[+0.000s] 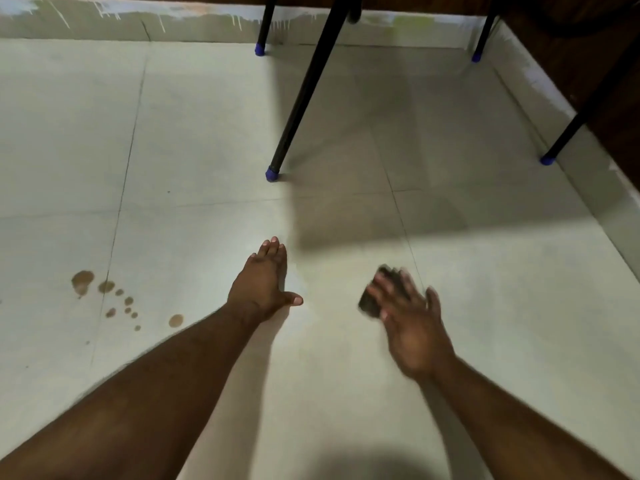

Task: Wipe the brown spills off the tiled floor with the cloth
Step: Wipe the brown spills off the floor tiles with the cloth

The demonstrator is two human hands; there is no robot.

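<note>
Left hand [265,282] flat on the tile, cloth way off from the mess

Going left to right: the brown spills [82,281] sit far left on the tiled floor [485,306], a big blot plus a trail of small drops, all unwiped. Left hand is in the middle, fingers straight and together, palm down like it's propping the body. Right hand [412,320] is blurry, fingers spread over a dark wad that I'd guess is the cloth [372,301], well apart from the spills. Risks as I see it: that loose hold could drop the cloth, reaching across the propping arm could drag a forearm through the drops, and one hard swipe might just smear brown into the grout line [104,296] beside them.
</note>
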